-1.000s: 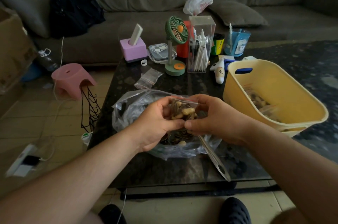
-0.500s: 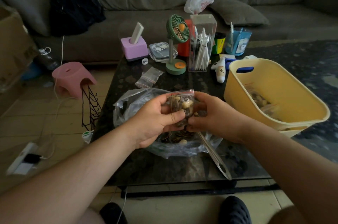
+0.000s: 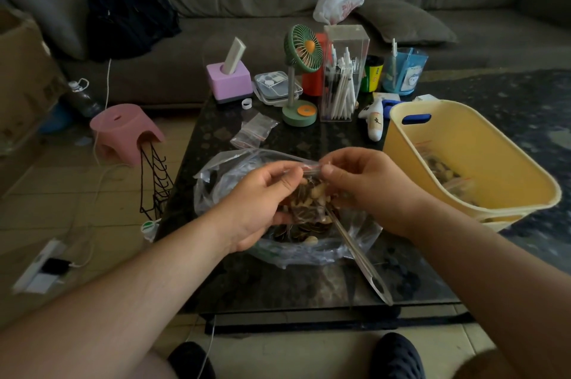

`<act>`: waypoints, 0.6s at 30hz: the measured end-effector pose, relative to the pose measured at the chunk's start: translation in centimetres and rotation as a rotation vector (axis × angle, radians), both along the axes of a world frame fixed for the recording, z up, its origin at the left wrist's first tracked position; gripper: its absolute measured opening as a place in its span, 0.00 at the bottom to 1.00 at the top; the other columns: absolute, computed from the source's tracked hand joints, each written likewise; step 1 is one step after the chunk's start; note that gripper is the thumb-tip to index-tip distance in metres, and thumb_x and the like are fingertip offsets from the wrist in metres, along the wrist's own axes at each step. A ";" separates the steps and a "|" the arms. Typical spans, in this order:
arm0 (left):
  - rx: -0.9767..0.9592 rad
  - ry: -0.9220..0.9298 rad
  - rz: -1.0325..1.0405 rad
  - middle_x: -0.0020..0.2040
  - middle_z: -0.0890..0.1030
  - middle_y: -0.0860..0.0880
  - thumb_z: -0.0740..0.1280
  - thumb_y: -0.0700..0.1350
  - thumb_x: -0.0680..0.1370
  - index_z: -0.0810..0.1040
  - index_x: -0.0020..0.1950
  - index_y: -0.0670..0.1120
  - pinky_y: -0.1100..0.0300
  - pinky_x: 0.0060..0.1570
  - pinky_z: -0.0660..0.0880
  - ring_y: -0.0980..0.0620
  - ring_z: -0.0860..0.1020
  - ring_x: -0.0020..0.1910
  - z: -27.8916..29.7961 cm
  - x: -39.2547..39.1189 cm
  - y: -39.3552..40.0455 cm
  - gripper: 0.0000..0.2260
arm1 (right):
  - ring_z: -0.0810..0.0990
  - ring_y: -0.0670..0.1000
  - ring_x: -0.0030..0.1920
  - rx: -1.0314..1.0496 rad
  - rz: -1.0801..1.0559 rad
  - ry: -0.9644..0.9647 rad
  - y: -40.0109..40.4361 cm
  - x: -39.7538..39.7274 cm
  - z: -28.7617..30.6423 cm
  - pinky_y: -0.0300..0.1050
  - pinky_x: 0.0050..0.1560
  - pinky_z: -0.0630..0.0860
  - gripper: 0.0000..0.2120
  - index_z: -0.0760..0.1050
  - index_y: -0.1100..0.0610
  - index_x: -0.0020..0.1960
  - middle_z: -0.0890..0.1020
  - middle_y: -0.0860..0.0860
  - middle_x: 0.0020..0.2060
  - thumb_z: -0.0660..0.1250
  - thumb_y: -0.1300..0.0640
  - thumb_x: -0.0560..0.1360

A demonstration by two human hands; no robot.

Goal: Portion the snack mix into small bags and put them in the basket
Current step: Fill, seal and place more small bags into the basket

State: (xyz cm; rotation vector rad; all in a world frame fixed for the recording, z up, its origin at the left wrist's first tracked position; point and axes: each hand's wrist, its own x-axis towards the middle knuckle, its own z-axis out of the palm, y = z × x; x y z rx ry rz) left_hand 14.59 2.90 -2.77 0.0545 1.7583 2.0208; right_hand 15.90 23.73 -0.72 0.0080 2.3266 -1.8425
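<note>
Both hands, left hand (image 3: 256,202) and right hand (image 3: 367,190), pinched the small bag (image 3: 309,193) (full of snack mix) upright, its sealed top edge running left-right.

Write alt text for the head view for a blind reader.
Both hands, left hand and right hand, pinch the top of a small bag of snack mix over a large open bag on a dark table. A yellow basket with filled bags stands to the right.
</note>
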 end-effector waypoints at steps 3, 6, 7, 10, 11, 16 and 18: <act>-0.033 0.019 0.057 0.54 0.87 0.43 0.67 0.47 0.84 0.83 0.61 0.46 0.47 0.48 0.85 0.45 0.87 0.54 0.1 -0.1 0.1 0.09 | 0.87 0.61 0.48 0.085 -0.034 0.104 -0.4 0.1 -0.1 0.64 0.54 0.84 0.02 0.85 0.54 0.48 0.88 0.55 0.42 0.74 0.58 0.79; -0.099 0.107 0.146 0.51 0.88 0.44 0.71 0.44 0.82 0.83 0.57 0.45 0.42 0.52 0.85 0.40 0.86 0.56 0.0 -0.2 0.2 0.06 | 0.87 0.57 0.42 0.111 -0.097 0.136 -0.4 0.0 -0.4 0.63 0.51 0.85 0.02 0.85 0.53 0.47 0.87 0.55 0.40 0.74 0.57 0.78; -0.106 0.123 0.166 0.51 0.88 0.44 0.71 0.43 0.82 0.82 0.57 0.45 0.40 0.54 0.84 0.39 0.86 0.57 0.0 -0.2 0.2 0.05 | 0.86 0.57 0.41 0.107 -0.106 0.136 -0.4 0.0 -0.4 0.64 0.51 0.85 0.02 0.85 0.53 0.47 0.87 0.56 0.39 0.74 0.56 0.79; -0.121 0.144 0.181 0.51 0.88 0.42 0.70 0.41 0.83 0.82 0.57 0.44 0.39 0.59 0.83 0.40 0.86 0.56 0.0 -0.3 0.2 0.04 | 0.85 0.58 0.40 0.117 -0.107 0.141 -0.1 0.0 -0.3 0.62 0.50 0.85 0.03 0.85 0.55 0.47 0.87 0.56 0.38 0.74 0.56 0.79; -0.122 0.149 0.180 0.50 0.88 0.43 0.69 0.41 0.84 0.81 0.57 0.44 0.40 0.58 0.83 0.43 0.86 0.55 0.0 -0.3 0.2 0.04 | 0.86 0.60 0.41 0.125 -0.109 0.145 -0.1 0.0 -0.3 0.62 0.50 0.85 0.04 0.85 0.55 0.47 0.87 0.55 0.38 0.74 0.56 0.79; -0.162 0.178 0.201 0.51 0.88 0.44 0.65 0.43 0.86 0.81 0.56 0.46 0.47 0.55 0.85 0.46 0.86 0.55 -0.2 -0.4 0.2 0.05 | 0.86 0.63 0.48 0.099 -0.087 0.113 0.2 -0.1 -0.2 0.62 0.54 0.85 0.03 0.85 0.55 0.48 0.88 0.56 0.40 0.73 0.59 0.80; -0.174 0.184 0.207 0.52 0.87 0.43 0.64 0.43 0.87 0.80 0.56 0.46 0.46 0.56 0.85 0.44 0.86 0.56 -0.3 -0.5 0.1 0.06 | 0.86 0.62 0.48 0.094 -0.080 0.105 0.3 -0.1 -0.2 0.61 0.54 0.85 0.03 0.85 0.55 0.49 0.88 0.55 0.41 0.72 0.59 0.80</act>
